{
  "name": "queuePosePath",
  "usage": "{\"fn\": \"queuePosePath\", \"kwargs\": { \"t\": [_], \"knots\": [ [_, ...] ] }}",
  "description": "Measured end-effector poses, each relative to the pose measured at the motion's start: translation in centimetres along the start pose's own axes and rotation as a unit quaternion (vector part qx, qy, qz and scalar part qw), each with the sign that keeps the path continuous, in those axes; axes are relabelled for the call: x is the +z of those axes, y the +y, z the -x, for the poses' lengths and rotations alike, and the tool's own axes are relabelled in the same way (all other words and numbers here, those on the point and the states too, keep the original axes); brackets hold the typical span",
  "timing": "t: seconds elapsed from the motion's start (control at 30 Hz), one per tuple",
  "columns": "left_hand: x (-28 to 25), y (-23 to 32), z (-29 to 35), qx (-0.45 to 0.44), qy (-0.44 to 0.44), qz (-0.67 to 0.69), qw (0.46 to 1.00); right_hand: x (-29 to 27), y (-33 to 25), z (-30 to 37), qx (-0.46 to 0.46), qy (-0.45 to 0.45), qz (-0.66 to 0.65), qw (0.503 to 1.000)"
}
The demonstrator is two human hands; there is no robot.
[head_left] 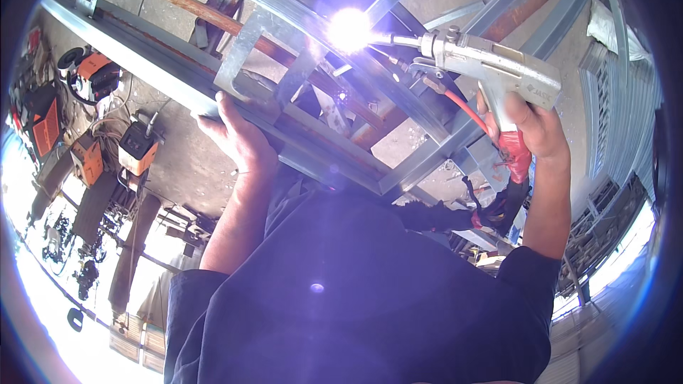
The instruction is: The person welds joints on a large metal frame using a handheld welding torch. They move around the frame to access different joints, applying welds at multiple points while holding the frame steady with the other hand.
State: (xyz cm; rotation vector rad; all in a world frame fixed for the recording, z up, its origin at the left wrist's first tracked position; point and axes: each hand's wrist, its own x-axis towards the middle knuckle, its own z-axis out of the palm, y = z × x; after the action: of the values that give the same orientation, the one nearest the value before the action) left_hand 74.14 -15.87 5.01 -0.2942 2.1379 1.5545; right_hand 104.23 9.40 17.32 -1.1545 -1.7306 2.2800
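Observation:
My right hand [542, 128] is wrapped around the pistol grip of a silver welding gun [509, 62], with red tape around the cable end below the grip. The gun's nozzle points left, and a blinding white arc [349, 30] glows at its tip against the galvanized steel frame [409, 89]. The glare hides the joint itself. My left hand [245, 139] grips the near edge of a long galvanized steel beam [135, 57], thumb on top; some fingers are hidden. Just beyond that thumb, a flat U-shaped metal bracket [245, 46] stands between the beam and the frame.
Orange and black machines [137, 148] with cables stand on the concrete floor at left. Rusty pipe [206, 16] runs through the frame. A thin red hose [466, 110] hangs beside the gun. Stacked metal lengths [617, 114] and a white sack [608, 27] lie at right.

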Motion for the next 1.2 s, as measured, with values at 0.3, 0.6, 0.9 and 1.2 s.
{"fn": "queuePosePath", "kwargs": {
  "t": [0.3,0.6,0.9,1.2],
  "knots": [
    [0.5,1.3,0.7,-0.012,-0.007,0.028,1.0,-0.2,0.3,0.4,0.009,0.004,-0.01,1.0],
    [0.2,1.0,0.6,-0.02,-0.016,0.02,0.999,-0.4,0.6,0.8,0.014,0.007,-0.009,1.0],
    [0.0,0.7,0.2,-0.007,-0.013,0.015,1.0,-0.4,0.6,1.2,0.021,0.007,-0.015,1.0],
    [0.4,1.3,0.9,-0.032,-0.025,0.062,0.997,-1.3,1.1,3.2,0.027,0.052,-0.024,0.998]
  ]
}}
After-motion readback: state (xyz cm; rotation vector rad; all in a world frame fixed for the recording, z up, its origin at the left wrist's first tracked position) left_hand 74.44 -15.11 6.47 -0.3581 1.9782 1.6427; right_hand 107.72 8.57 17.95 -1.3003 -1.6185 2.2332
